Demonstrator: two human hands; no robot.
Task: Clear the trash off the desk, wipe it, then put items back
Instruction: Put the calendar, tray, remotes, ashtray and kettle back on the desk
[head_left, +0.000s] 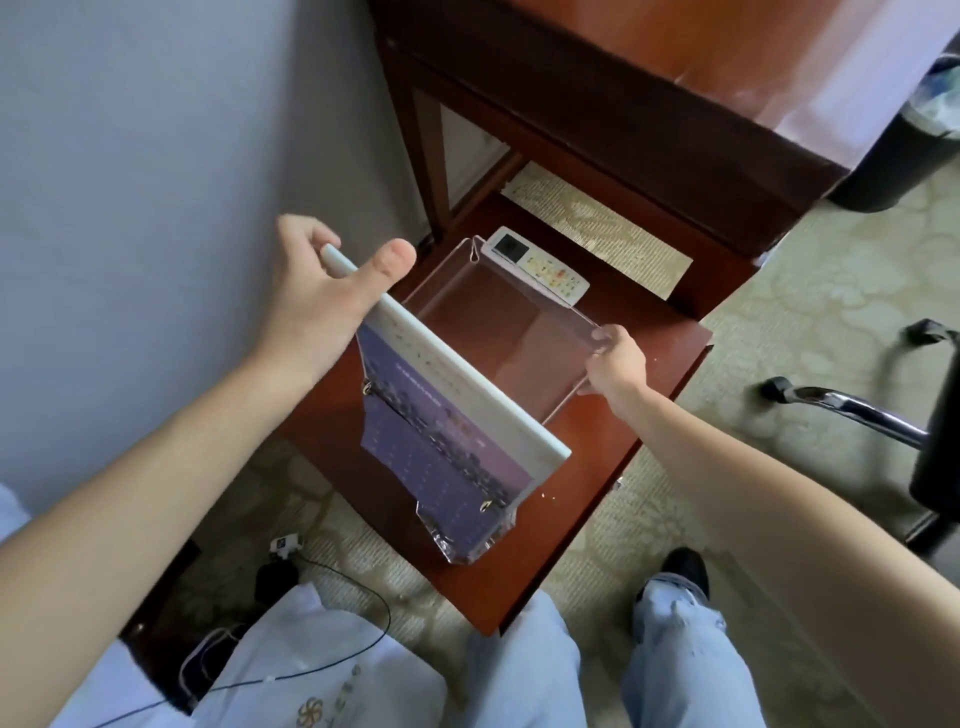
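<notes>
1. The left hand (317, 291) has its grip closed on the upper end of a white-spined book (447, 370), thumb on one face and fingers on the other. The book stands tilted with its lower part inside a clear acrylic holder (519, 343) on the low tabletop (649, 374), below the desk (623, 67).
2. The right hand (615, 364) pinches the holder's right edge. That is a thin, slick hold, so a jerk on the book could pull the holder free.
3. The book is held by one end only. If it catches on the holder's front lip, it may twist out of the grip.
4. The holder's near corner sits close to the tabletop's front edge. A drag toward the person could tip it onto the carpet (779, 291).
5. The remote (535, 265) lies just behind the holder. Pushing the holder back would likely shove it.
6. Crumbs (545, 496) lie beside the holder and may scatter.
7. Room: the wall (156, 182) closes the left side, and the chair base (852, 410) stands to the right. Straight up toward the person looks freest.
8. A cable (363, 587) lies by the feet, a snag risk when stepping.
</notes>
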